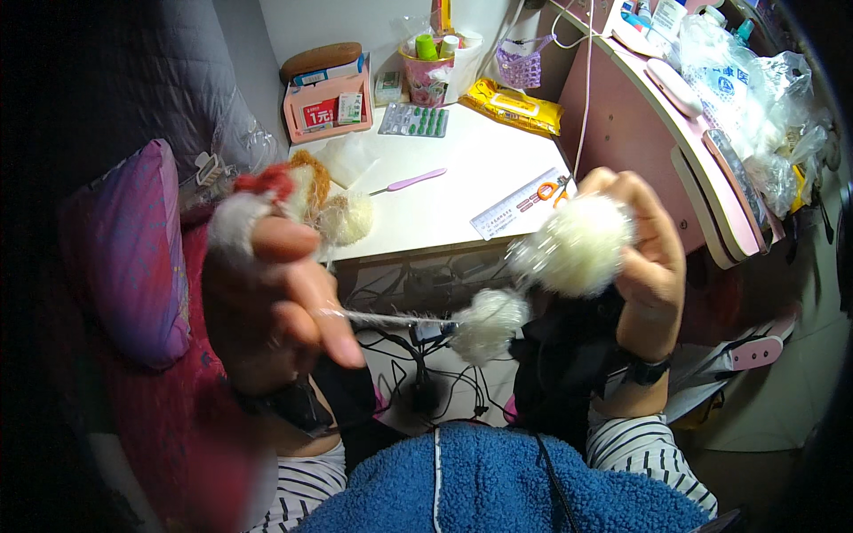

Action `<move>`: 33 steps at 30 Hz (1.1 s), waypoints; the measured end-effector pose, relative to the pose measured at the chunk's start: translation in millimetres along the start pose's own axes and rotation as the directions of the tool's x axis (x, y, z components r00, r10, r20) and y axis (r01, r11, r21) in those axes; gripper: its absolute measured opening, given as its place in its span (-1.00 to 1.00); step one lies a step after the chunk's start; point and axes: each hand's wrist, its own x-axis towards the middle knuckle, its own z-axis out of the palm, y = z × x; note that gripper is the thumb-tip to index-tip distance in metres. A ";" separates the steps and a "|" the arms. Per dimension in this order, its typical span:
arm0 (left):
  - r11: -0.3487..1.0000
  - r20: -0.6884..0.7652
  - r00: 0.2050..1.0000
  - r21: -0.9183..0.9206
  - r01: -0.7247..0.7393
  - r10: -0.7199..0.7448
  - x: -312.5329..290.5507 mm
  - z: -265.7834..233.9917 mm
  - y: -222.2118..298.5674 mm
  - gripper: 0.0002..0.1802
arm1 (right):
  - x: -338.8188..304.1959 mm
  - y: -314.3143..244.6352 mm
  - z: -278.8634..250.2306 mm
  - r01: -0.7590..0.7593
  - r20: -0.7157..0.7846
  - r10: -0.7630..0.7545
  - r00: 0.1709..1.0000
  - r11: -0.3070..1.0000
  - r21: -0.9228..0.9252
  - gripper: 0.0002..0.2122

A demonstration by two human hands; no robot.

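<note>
In my right hand (653, 258) is a fluffy cream yarn ball (582, 244), its fingers closed around the far side and edge. A second, smaller fuzzy white yarn clump (489, 326) hangs just below and to the left of it. From that clump a thin fuzzy strand (391, 317) stretches across to my left hand (289, 311), whose curled fingers grip it. Against the back of the left fingers shows a white fuzzy piece (238, 229); whether it is held cannot be made out. Beyond it are red fuzzy yarn (267, 182) and orange-brown fuzzy yarn (311, 173).
On the white desk (418, 218) lie a purple-handled crochet hook (413, 180), a clear ruler (515, 206), orange-handled scissors (553, 192), a pill blister pack (413, 121) and yellow wipes (513, 107). A pink shelf (640, 124) borders the right. Cables (426, 364) tangle below.
</note>
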 end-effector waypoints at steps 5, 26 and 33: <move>0.997 -0.033 0.998 0.054 -0.053 0.054 11.9 6.0 -8.2 -0.31 | 12.2 12.3 31.9 0.079 -0.274 -0.009 0.962 0.966 0.247 -0.74; 0.955 -0.450 0.853 0.247 -0.164 0.263 -8.8 -62.8 13.3 -0.39 | -4.4 56.0 22.0 -0.168 -0.082 0.302 0.950 0.714 0.680 -0.34; 0.762 -0.558 0.828 0.558 0.328 0.051 -9.5 -70.4 11.6 -0.49 | 5.4 31.4 19.7 -0.110 -0.088 0.195 0.977 0.810 0.576 -0.21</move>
